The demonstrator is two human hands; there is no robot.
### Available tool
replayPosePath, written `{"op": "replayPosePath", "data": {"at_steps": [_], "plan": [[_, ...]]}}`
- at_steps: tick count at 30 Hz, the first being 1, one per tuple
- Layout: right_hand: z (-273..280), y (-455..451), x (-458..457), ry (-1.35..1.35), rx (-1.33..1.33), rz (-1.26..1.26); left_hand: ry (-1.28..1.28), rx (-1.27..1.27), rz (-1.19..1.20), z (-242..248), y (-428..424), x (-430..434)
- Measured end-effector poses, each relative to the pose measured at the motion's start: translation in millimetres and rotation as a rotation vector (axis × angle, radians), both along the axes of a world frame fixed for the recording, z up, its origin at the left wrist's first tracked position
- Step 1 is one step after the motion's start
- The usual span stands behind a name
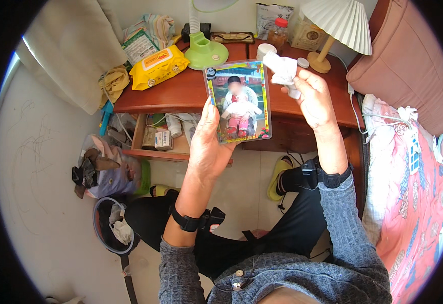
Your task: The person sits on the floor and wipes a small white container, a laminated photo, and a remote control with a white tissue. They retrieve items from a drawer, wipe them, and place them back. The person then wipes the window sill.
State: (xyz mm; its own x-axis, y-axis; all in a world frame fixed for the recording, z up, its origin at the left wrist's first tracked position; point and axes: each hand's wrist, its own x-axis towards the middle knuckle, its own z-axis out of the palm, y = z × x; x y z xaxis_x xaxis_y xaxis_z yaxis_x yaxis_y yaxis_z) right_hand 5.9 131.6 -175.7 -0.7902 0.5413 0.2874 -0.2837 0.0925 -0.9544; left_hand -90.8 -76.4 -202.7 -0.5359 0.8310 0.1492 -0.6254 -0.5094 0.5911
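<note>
My left hand point(211, 142) grips a laminated photograph point(240, 102) by its lower left edge and holds it up in front of the desk. The photograph has a colourful printed border and shows two people seated together. Pinched in my right hand point(312, 95) is a crumpled white tissue point(282, 70), just off the photograph's upper right corner. Whether the tissue touches that corner, I cannot tell. Below the photograph, the fingers of my left hand are partly hidden behind it.
A pulled-out drawer point(160, 152) holds small boxes and a white bottle. On the desk point(160, 100) stand a green lamp point(206, 51), yellow wipes pack point(159, 67), red-lidded jar point(278, 32) and pleated-shade lamp point(322, 57). A waste bin point(97, 224) is at left, a bed point(403, 212) at right.
</note>
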Motion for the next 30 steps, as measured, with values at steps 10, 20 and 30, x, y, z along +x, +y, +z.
{"op": "replayPosePath", "data": {"at_steps": [10, 20, 30], "plan": [[10.9, -42.2, 0.0, -0.095, -0.128, 0.185, -0.026, -0.027, -0.035, -3.4, 6.2, 7.2], [4.0, -41.5, -0.5, -0.1, 0.004, -0.003, -0.103, -0.015, -0.078, -7.1, 3.0, 5.2], [0.7, -76.1, -1.2, -0.061, 0.566, -0.419, 0.575, -0.253, 0.537, -1.4, 17.0, 30.2]]}}
